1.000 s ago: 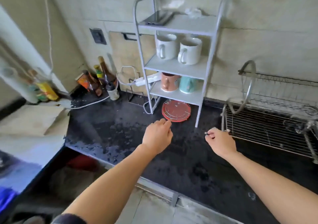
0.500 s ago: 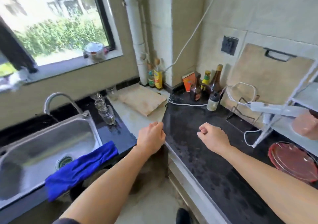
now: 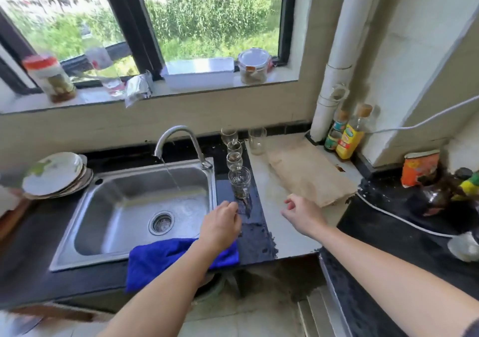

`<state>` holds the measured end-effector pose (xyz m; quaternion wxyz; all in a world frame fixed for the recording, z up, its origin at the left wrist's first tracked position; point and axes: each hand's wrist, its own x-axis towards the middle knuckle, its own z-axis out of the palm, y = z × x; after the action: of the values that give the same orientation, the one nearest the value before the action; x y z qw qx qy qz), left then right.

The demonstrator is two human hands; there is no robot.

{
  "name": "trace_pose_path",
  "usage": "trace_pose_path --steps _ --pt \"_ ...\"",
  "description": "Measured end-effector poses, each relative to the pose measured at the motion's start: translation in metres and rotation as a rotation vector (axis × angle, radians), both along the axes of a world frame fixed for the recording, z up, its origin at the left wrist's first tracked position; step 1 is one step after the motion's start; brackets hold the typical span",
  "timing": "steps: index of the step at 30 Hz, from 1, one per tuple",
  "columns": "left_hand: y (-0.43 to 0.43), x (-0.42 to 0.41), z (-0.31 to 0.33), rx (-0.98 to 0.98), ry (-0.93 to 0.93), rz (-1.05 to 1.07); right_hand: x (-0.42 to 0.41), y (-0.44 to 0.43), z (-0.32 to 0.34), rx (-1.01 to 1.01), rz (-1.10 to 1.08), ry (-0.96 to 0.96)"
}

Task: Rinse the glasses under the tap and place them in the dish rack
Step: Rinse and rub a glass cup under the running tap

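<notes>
The glasses point(image 3: 234, 160) are standing in a tight row on the wet dark strip of worktop point(image 3: 255, 235) just right of the sink point(image 3: 116, 202). The nearest glass point(image 3: 239, 183) is sitting at the front, close to the one behind it. The left hand point(image 3: 220, 226) is hovering just short of it, fingers loosely bent and gripping nothing. The right hand point(image 3: 303, 213) is hanging near, equally empty and relaxed.

Water is running from the tap point(image 3: 178, 134). Trouble is probably lying in the crowding and the wet. A careless lift risks knocking the front glass into its neighbour and toppling the row. A slick wall may slip through the fingers onto the steel rim. The left forearm is crossing the blue cloth point(image 3: 168, 256) and could drag it. The dish rack is out of view, so the carry means turning with a dripping glass.
</notes>
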<state>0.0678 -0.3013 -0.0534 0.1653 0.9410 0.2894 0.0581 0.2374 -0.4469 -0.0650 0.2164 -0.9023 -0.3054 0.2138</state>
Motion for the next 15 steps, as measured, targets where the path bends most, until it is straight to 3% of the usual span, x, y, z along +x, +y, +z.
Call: trace_pose_path --steps 9,15 --pt "0.11 -0.017 -0.055 -0.095 0.12 0.027 0.037 0.15 -0.026 -0.052 -0.09 0.076" --pt "0.152 -0.019 -0.079 -0.184 0.197 0.022 0.054 0.205 -0.062 -0.176 -0.155 0.162"
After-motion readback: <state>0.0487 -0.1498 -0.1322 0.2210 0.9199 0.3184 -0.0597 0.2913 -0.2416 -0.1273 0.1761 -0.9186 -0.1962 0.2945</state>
